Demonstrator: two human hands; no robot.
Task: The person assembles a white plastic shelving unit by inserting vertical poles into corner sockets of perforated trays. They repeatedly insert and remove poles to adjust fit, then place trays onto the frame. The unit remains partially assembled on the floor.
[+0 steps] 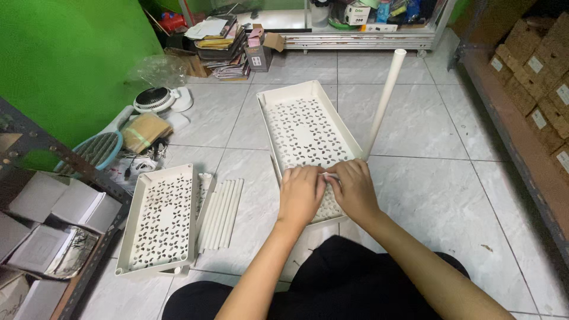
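Both hands, left hand (300, 192) and right hand (354, 188), pinch what looks like a small white piece over the near end of the white perforated tray (305, 127). A white tube (384, 102) stands upright at the tray's right corner. Left of the tray lie loose tubes (222, 212) and a second tray (160, 218); beyond it, stacked papers (222, 44).

A white perforated tray (305, 127) lies flat on the tiled floor; a white tube (384, 101) stands upright at its right near corner.
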